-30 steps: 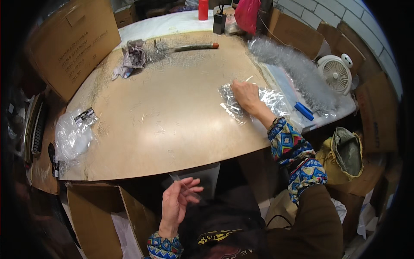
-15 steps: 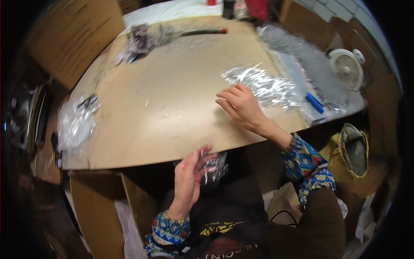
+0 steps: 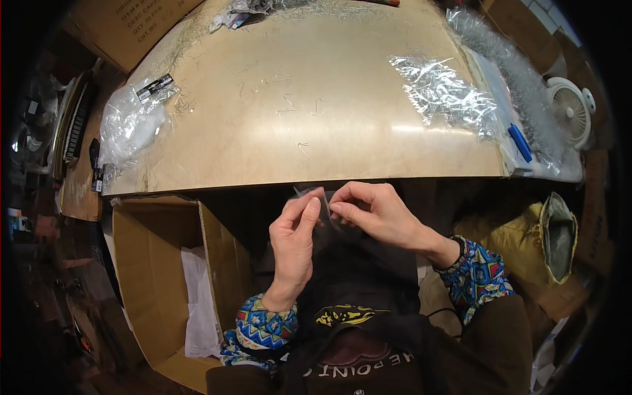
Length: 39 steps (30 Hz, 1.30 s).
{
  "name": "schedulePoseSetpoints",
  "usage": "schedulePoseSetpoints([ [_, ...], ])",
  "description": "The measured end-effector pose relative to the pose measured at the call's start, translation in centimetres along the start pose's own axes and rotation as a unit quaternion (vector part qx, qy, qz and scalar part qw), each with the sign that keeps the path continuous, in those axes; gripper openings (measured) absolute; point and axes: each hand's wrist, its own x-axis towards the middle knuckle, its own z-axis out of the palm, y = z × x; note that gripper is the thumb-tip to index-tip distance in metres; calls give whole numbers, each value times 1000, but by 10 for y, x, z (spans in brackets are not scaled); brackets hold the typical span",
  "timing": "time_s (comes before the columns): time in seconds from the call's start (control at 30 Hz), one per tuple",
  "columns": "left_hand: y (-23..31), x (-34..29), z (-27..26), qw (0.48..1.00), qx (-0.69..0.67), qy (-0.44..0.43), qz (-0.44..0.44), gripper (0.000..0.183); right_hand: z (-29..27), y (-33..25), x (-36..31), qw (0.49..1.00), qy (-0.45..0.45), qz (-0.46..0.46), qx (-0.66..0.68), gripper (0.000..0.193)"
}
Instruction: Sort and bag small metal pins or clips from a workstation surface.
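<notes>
Just off the table's near edge, both my hands are on a small clear plastic bag (image 3: 324,205). My left hand (image 3: 291,238) pinches one side of it between thumb and fingers. Close beside it on the right, my right hand (image 3: 382,214) pinches the bag's other edge with thumb and forefinger. Whether anything lies inside the bag I cannot make out. Several thin bent wire pieces (image 3: 288,105) lie scattered on the wooden table (image 3: 355,148). A spread of shiny clear bags (image 3: 447,99) lies to the right.
A blue cylindrical tool (image 3: 519,143) and a white fan (image 3: 569,112) are at the right, near a long heap of clear plastic (image 3: 520,85). Crumpled clear bags (image 3: 131,128) lie at the table's left. Below stand an open cardboard box (image 3: 155,276) and a yellow sack (image 3: 526,243).
My right hand has come down from over the table to the bag in my left hand and now pinches it. The view has tilted down toward my lap.
</notes>
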Motion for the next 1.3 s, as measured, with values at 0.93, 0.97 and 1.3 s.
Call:
schedulePoseSetpoints([
  [0.93,18,-16,-54,968,29,-162,-188,14,3,12,-17,965,-177,117,154,18],
  [0.97,16,-17,-52,968,27,-164,-190,14,3,14,-19,965,-175,120,154,18],
  [1.3,-20,-20,-77,900,255,-270,-227,16,-8,53,-48,949,-283,18,-138,18],
])
